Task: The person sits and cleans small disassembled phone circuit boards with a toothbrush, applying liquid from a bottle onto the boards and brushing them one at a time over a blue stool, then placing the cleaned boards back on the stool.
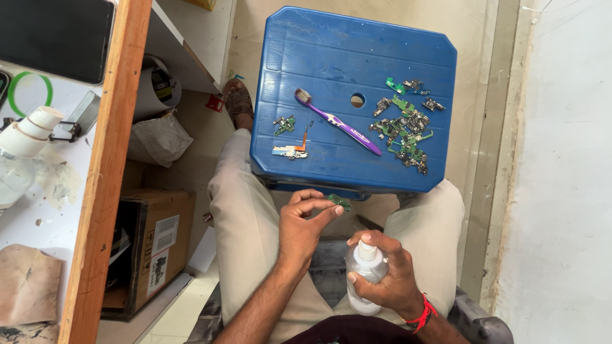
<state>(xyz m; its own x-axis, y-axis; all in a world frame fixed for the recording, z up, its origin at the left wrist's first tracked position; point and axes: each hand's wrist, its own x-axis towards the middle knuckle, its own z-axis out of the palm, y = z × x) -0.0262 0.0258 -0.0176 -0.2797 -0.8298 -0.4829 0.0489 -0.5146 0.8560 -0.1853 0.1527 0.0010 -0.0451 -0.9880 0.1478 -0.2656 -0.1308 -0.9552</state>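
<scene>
Right hand point(387, 274) is closest to the lens from where I'm watching, fingers wrapped tight around a small clear spray bottle point(365, 272) with a white nozzle, held upright over the lap. Red thread band point(421, 315) on that wrist. Left hand point(303, 224) sits just to the left and a bit farther out, thumb and fingertips pinched together on a tiny green circuit board point(340, 202), held in the air just short of the near edge of the blue plastic stool point(331, 44).

On the stool top: a purple toothbrush point(338, 122) lying diagonally across the middle, bristles at the far-left end. Right of it there's a heap of small green circuit boards point(406, 124). Left of the brush, one little green board point(284, 124) by itself, and nearer to me a whitish piece with an orange strip point(292, 150).

Off to the far left is a wood-edged table point(105, 159) carrying another clear bottle point(19, 153) and a dark screen point(54, 35). Cardboard box point(153, 248) on the floor below it. One sandalled foot point(238, 102) pokes out just left of the stool.
</scene>
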